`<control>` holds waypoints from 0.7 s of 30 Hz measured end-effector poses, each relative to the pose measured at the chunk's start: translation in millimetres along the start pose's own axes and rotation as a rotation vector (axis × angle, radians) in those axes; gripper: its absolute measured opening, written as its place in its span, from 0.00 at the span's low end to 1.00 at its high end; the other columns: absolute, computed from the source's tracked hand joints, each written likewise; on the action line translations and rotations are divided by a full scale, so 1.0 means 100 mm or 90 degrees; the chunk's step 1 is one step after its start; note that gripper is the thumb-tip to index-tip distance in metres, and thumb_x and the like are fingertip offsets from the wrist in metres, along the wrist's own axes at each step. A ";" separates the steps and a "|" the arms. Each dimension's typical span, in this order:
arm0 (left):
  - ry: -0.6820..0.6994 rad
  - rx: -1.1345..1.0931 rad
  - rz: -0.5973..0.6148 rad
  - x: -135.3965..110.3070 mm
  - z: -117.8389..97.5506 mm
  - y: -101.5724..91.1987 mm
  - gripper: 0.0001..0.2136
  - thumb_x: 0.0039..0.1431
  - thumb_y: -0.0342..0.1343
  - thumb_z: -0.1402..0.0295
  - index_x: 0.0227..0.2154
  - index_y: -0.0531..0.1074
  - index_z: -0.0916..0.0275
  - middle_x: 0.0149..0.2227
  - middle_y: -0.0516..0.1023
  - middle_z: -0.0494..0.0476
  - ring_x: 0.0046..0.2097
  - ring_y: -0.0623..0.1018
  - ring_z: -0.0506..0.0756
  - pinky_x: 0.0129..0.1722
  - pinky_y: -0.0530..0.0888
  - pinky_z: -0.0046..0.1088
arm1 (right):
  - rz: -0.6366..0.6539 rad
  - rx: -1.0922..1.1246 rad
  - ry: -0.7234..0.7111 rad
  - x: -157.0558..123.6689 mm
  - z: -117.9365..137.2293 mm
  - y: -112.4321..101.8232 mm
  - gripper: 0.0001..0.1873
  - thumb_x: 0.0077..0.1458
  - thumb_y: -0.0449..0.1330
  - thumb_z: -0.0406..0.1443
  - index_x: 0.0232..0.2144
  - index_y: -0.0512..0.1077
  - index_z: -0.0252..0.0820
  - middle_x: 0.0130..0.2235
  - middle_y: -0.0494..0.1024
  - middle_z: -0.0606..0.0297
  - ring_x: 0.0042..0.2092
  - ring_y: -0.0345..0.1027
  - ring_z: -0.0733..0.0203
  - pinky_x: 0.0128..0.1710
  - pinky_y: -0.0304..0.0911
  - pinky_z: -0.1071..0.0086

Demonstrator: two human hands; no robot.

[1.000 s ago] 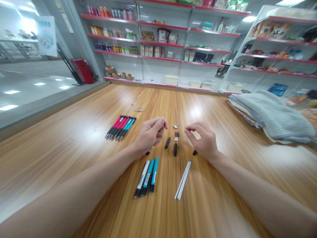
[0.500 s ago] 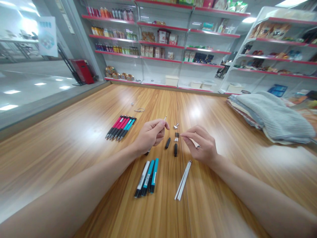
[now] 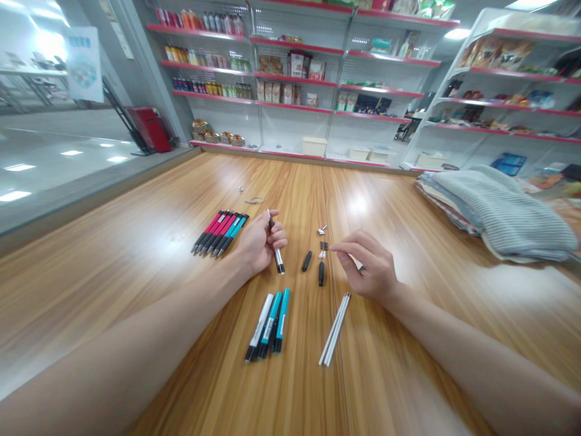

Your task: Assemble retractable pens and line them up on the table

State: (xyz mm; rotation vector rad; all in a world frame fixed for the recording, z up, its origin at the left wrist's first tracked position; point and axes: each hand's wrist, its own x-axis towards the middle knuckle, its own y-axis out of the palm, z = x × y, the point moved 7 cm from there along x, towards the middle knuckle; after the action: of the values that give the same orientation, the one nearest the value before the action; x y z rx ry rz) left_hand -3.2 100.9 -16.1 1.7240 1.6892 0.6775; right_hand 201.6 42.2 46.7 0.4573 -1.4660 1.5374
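My left hand (image 3: 259, 242) is closed round a dark pen body (image 3: 275, 246) that stands nearly upright against my fingers. My right hand (image 3: 367, 266) pinches something tiny between thumb and forefinger, just right of several small pen parts (image 3: 322, 245) on the wooden table (image 3: 136, 254). Two black caps (image 3: 314, 267) lie between my hands. A row of red and teal pens (image 3: 221, 232) lies left of my left hand. Three pen barrels (image 3: 269, 324) and thin white refills (image 3: 335, 329) lie nearer to me.
A folded pile of grey striped cloth (image 3: 494, 209) sits at the table's right. A wire ring (image 3: 255, 200) lies farther back. Shop shelves (image 3: 318, 79) with goods line the far wall, and a red box (image 3: 149, 128) stands on the floor at left.
My left hand has drawn back to the left and turned the pen more upright. My right hand moved left toward the small parts and stays pinched.
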 end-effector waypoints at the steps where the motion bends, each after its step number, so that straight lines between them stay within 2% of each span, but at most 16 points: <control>1: 0.001 -0.003 -0.003 0.00 -0.01 0.00 0.06 0.65 0.46 0.64 0.35 0.62 0.61 0.19 0.55 0.43 0.16 0.55 0.44 0.14 0.53 0.18 | 0.000 0.001 -0.001 0.00 0.00 0.00 0.15 0.52 0.58 0.24 0.42 0.73 0.41 0.35 0.73 0.59 0.37 0.67 0.58 0.36 0.66 0.62; 5: 0.016 0.001 -0.001 -0.01 -0.07 0.01 0.09 0.62 0.51 0.62 0.31 0.61 0.61 0.18 0.53 0.41 0.15 0.52 0.43 0.13 0.49 0.18 | -0.003 0.006 -0.004 0.00 0.02 -0.01 0.15 0.52 0.58 0.24 0.41 0.73 0.40 0.35 0.73 0.59 0.37 0.67 0.59 0.36 0.66 0.63; 10: 0.046 0.012 0.021 -0.05 -0.11 0.08 0.10 0.60 0.53 0.61 0.30 0.64 0.62 0.19 0.56 0.43 0.15 0.54 0.43 0.13 0.51 0.18 | -0.015 0.009 0.008 0.00 0.02 -0.03 0.15 0.54 0.56 0.24 0.43 0.72 0.40 0.35 0.72 0.59 0.38 0.67 0.59 0.36 0.66 0.63; 13: 0.079 0.038 0.063 -0.07 -0.12 0.15 0.09 0.61 0.52 0.62 0.34 0.68 0.64 0.21 0.60 0.45 0.17 0.58 0.44 0.16 0.57 0.20 | -0.019 0.006 0.020 0.00 0.02 -0.04 0.16 0.55 0.55 0.24 0.44 0.72 0.39 0.35 0.72 0.58 0.37 0.67 0.59 0.35 0.65 0.64; 17: 0.143 0.086 0.111 -0.12 -0.15 0.23 0.09 0.62 0.50 0.67 0.41 0.71 0.65 0.25 0.66 0.50 0.23 0.66 0.46 0.24 0.68 0.24 | -0.011 0.009 0.022 0.00 0.02 -0.04 0.15 0.55 0.54 0.24 0.43 0.72 0.38 0.35 0.71 0.58 0.37 0.67 0.59 0.35 0.65 0.65; 21: 0.166 0.131 0.129 -0.17 -0.16 0.29 0.10 0.61 0.52 0.66 0.45 0.69 0.59 0.26 0.68 0.50 0.25 0.69 0.48 0.25 0.67 0.24 | -0.005 0.011 0.023 -0.01 0.02 -0.03 0.13 0.55 0.54 0.24 0.42 0.72 0.38 0.35 0.71 0.59 0.37 0.67 0.60 0.34 0.65 0.66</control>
State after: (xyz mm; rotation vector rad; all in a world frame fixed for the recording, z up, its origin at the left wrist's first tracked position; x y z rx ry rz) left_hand 4.2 85.7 17.2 2.0447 1.8271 0.8777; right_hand 204.0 39.7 48.5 0.4428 -1.4227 1.5449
